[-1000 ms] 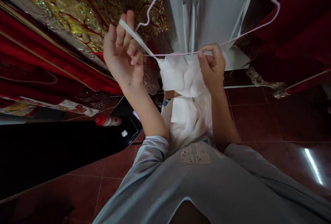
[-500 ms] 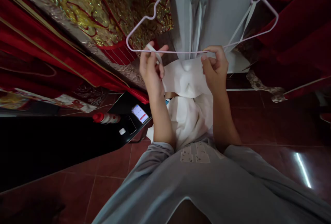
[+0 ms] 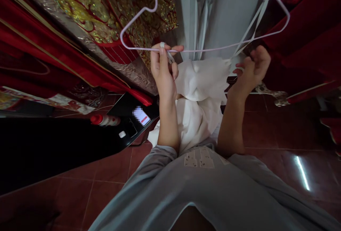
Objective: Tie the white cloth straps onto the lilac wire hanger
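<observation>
A pale lilac clothes hanger [image 3: 204,50] spans the upper middle, its hook end out of the frame. My left hand [image 3: 163,65] is closed on its bottom bar near the left corner, with a white strap [image 3: 169,57] running between the fingers. Another white strap [image 3: 252,28] loops over the hanger's right notch and runs down to a white garment [image 3: 201,76], which hangs in folds below the bar. To the right, apart from the bar, my right hand [image 3: 252,67] has its fingers loosely curled and spread; I see nothing in them.
Red and gold sequined garments [image 3: 125,10] hang at the left, dark red cloth [image 3: 301,46] at the right. A black table [image 3: 66,149] at lower left bears a lit phone [image 3: 142,116], a white case [image 3: 122,134] and a red-capped bottle [image 3: 105,119].
My right hand has let go of the hanger's bottom bar and moved right. My left hand has shifted slightly right along the bar, and the right strap now hangs more plainly from the notch.
</observation>
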`<action>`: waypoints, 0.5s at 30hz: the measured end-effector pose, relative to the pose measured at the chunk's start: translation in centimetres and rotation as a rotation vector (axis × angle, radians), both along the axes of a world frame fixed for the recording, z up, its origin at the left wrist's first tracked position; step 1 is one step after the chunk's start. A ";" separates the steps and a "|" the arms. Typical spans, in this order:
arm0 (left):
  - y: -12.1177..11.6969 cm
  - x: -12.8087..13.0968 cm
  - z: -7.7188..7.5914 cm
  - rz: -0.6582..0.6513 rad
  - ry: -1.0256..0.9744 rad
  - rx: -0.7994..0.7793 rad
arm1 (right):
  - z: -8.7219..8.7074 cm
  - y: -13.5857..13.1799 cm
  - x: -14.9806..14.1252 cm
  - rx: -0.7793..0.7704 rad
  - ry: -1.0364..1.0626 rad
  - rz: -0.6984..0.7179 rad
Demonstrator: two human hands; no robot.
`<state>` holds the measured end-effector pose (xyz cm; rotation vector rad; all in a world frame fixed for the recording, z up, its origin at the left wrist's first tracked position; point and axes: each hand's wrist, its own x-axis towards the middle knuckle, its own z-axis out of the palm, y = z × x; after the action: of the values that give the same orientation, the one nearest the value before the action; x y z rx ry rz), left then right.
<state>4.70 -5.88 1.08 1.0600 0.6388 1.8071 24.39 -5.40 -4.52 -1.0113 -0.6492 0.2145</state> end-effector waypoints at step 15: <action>0.1 -0.6 0.0 -0.042 -0.070 -0.074 | 0.0 -0.7 -0.6 -0.199 -0.009 0.390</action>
<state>4.13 -5.79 1.08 0.9493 0.6320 1.7633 23.80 -6.06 -4.47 -1.0689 -0.8427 0.6260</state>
